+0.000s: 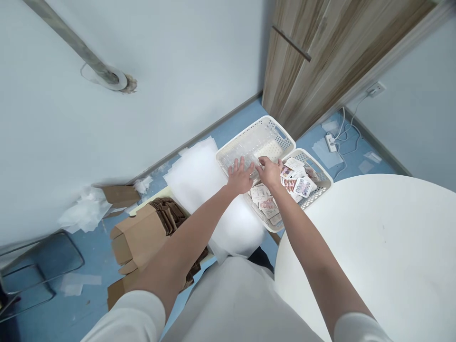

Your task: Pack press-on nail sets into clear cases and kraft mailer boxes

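Two white plastic baskets stand side by side in front of me. Clear, thin plastic pieces (245,148) lie in the far basket (231,143). The nearer basket (322,183) holds several printed cards or packets (303,187). My left hand (240,177) reaches over the near edge of the far basket, fingers spread, at the clear plastic. Close beside it, my right hand (270,172) is above the place where the baskets meet, with its fingers bent; whether it grips some of the clear plastic cannot be made out.
White foam sheets (194,175) are stacked left of the baskets. Folded brown cardboard boxes (142,232) lie further left. A round white table (384,251) stands at the right, a wooden cabinet (302,76) behind. A power strip (331,143) with cables is on the floor.
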The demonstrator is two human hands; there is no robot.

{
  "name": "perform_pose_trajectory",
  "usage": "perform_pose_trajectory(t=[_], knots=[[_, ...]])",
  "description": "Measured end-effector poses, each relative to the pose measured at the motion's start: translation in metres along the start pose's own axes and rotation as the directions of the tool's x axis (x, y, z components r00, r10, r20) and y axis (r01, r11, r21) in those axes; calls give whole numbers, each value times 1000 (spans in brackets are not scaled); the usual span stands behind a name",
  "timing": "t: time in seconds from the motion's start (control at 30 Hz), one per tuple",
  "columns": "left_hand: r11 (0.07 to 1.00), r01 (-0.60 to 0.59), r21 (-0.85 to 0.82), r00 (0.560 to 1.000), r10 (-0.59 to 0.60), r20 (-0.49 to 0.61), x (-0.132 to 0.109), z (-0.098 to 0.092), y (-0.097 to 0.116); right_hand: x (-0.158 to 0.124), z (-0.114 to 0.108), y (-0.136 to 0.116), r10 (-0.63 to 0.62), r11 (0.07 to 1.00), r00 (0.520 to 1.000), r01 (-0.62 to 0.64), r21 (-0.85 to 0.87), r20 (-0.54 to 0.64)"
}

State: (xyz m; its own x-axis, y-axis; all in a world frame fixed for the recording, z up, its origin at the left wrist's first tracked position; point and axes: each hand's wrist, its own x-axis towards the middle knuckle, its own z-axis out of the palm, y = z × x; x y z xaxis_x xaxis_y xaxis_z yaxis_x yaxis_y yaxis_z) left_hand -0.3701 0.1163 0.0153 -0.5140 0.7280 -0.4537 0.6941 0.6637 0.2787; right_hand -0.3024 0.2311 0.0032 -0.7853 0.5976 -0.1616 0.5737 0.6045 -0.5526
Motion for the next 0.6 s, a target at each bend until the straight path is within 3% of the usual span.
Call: perform_pose_trajectory(t=[0.17, 0.3, 0.4, 0.5, 0.6], knots=[[997, -25, -78, 995, 17, -97, -16, -10, 3, -15, -22, -5, -11, 970, 995, 35, 242, -100], [935, -73, -346, 967, -18, -253, -43, -25, 4, -44, -42, -20, 40, 867, 986, 47, 496, -164], [714, -187, -674, 939, -72, -336, -74, -31, 5, -81, -59, -38, 77, 733, 988, 37, 679, -136], [369, -187, -910, 955, -148, -256, -115, -30, 5, -130, -69, -54, 96, 627, 990, 21, 778, -104], [125, -137, -983, 981, -119, -152, -161, -19, 3, -185, -65, -63, 116, 560, 989, 10, 829, -90]])
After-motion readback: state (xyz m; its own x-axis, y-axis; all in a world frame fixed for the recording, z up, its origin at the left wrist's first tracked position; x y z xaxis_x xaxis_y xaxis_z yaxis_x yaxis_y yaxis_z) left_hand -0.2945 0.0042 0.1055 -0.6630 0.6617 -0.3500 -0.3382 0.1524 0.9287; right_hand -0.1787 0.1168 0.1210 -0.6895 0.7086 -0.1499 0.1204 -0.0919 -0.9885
